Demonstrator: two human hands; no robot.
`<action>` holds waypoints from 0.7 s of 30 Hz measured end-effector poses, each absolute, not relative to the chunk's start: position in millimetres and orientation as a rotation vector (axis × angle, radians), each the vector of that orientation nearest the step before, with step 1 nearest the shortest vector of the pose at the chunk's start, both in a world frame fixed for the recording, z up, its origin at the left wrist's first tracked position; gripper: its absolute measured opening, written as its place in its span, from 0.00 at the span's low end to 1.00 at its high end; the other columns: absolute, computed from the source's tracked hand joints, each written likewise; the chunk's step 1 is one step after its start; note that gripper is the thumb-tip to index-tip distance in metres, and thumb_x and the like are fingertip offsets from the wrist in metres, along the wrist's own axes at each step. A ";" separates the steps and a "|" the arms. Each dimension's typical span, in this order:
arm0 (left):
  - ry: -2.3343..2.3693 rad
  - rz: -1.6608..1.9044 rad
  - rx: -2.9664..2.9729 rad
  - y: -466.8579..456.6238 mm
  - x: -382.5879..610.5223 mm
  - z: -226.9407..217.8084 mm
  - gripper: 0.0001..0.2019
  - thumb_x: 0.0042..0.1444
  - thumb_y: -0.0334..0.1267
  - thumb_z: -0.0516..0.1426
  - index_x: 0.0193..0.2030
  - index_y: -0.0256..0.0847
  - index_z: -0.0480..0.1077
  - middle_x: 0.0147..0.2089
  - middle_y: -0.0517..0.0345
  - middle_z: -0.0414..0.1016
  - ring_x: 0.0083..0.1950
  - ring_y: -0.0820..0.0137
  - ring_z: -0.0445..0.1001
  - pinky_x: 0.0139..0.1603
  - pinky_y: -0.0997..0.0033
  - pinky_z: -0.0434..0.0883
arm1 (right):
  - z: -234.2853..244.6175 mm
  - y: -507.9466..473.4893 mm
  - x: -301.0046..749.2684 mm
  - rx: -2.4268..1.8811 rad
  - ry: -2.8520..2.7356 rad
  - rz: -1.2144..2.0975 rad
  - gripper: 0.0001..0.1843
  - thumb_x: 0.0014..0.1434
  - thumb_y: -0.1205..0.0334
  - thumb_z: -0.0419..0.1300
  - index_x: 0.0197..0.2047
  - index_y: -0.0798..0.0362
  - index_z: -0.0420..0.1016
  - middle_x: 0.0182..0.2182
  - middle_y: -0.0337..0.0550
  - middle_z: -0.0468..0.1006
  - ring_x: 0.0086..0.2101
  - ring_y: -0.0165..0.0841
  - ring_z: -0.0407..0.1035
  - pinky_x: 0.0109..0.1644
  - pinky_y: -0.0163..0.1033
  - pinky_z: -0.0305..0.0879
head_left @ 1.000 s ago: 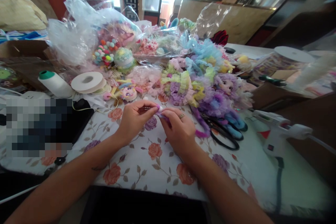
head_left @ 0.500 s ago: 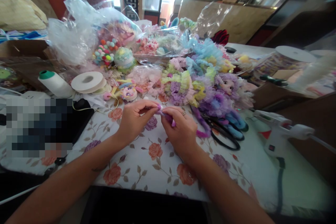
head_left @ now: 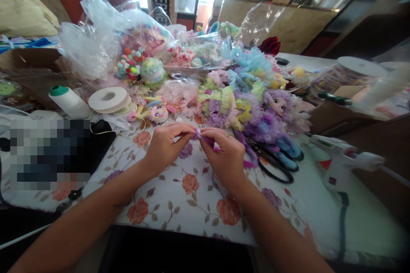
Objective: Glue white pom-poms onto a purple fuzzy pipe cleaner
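Observation:
Between my hands, over the flowered tablecloth (head_left: pixel 174 192), is a small purple fuzzy strip (head_left: pixel 196 135), perhaps a piece of pipe cleaner. The fingertips of my left hand (head_left: pixel 168 145) pinch one end of it. My right hand (head_left: pixel 224 155), with a ring on one finger, grips it close beside the left fingertips. Most of the strip is hidden by the fingers, though a bit of purple shows below the right ones. Just right of my right hand, a longer purple fuzzy strip (head_left: pixel 250 160) lies by black-handled scissors (head_left: pixel 277 170).
A purple-haired doll (head_left: pixel 278 104) and ruffled pastel fabric (head_left: pixel 221 102) are heaped beyond my hands. At left stand a thread cone (head_left: pixel 70 103) and a white ribbon spool (head_left: pixel 107 99). A white glue gun (head_left: pixel 336 158) is at right, before a cardboard box (head_left: pixel 339 121).
My right hand has shifted slightly right, and its fingers have moved along the purple strip. My left hand keeps its pinch with little movement.

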State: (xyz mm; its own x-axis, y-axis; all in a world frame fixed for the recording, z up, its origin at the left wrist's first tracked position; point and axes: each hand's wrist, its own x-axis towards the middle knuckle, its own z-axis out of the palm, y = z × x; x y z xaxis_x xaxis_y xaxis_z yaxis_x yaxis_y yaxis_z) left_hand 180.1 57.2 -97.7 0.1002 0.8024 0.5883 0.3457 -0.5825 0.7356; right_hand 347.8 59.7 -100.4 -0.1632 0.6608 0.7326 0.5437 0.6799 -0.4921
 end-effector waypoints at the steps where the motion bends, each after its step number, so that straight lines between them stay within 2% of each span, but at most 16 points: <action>1: 1.117 1.482 1.993 57.6 179.9 -97.8 0.05 0.59 0.35 0.59 0.37 0.43 0.78 0.42 0.54 0.83 0.45 0.64 0.80 0.49 0.65 0.76 | -100.8 60.3 348.5 -0.942 -1.851 0.118 0.04 0.59 0.68 0.60 0.34 0.50 0.76 0.35 0.43 0.83 0.35 0.34 0.78 0.40 0.38 0.74; 5: 1.125 1.473 1.955 58.1 181.6 -99.2 0.05 0.59 0.35 0.59 0.37 0.43 0.77 0.42 0.53 0.82 0.45 0.65 0.80 0.48 0.67 0.77 | -102.3 62.2 349.9 -0.894 -1.893 0.046 0.05 0.59 0.69 0.59 0.35 0.50 0.74 0.32 0.42 0.82 0.33 0.33 0.77 0.39 0.37 0.74; 12: 1.070 1.383 1.576 57.6 185.7 -96.8 0.14 0.56 0.34 0.59 0.50 0.39 0.74 0.50 0.48 0.79 0.50 0.63 0.78 0.48 0.67 0.77 | -105.0 64.7 350.2 -0.831 -1.923 -0.135 0.06 0.59 0.71 0.58 0.35 0.52 0.74 0.34 0.46 0.82 0.35 0.35 0.77 0.40 0.39 0.75; 16: 1.096 1.316 1.534 57.4 184.0 -92.5 0.11 0.56 0.38 0.60 0.44 0.39 0.77 0.47 0.49 0.80 0.48 0.62 0.78 0.47 0.67 0.77 | -106.3 63.8 351.0 -0.786 -1.992 -0.286 0.08 0.61 0.71 0.56 0.38 0.51 0.74 0.35 0.46 0.82 0.36 0.36 0.77 0.41 0.40 0.75; 21: 1.157 1.240 1.417 58.4 183.6 -93.9 0.14 0.52 0.45 0.64 0.42 0.39 0.78 0.39 0.52 0.81 0.38 0.65 0.79 0.35 0.71 0.77 | -106.5 62.6 350.6 -0.737 -2.037 -0.345 0.08 0.60 0.73 0.57 0.38 0.52 0.74 0.35 0.47 0.82 0.36 0.36 0.76 0.42 0.39 0.75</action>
State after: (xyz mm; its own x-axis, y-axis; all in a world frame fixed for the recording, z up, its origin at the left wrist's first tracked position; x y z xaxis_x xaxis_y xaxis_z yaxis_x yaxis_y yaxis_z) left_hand 183.6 58.4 -93.9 0.0597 0.9862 0.1543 0.0853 -0.1591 0.9836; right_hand 350.6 62.6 -106.5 -0.4042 0.3663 0.8382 0.6220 0.7819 -0.0417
